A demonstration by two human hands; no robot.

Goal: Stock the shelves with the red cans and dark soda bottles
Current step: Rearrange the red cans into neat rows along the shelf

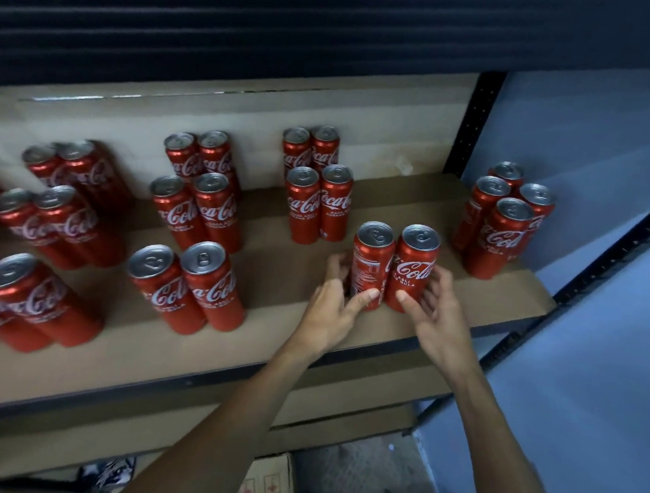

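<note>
The left can and the right can stand touching, side by side, near the front of the shelf. The left hand holds the left can. The right hand holds the right can. A group of four stands behind them on the left, and another group on the right. A box sits below the shelf.

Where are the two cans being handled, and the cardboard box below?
Small-print can (pixel 368 268): head view, middle of its red side.
Logo can (pixel 412 270): head view, on the white lettering.
Cardboard box (pixel 267 487): head view, its printed front.
</note>
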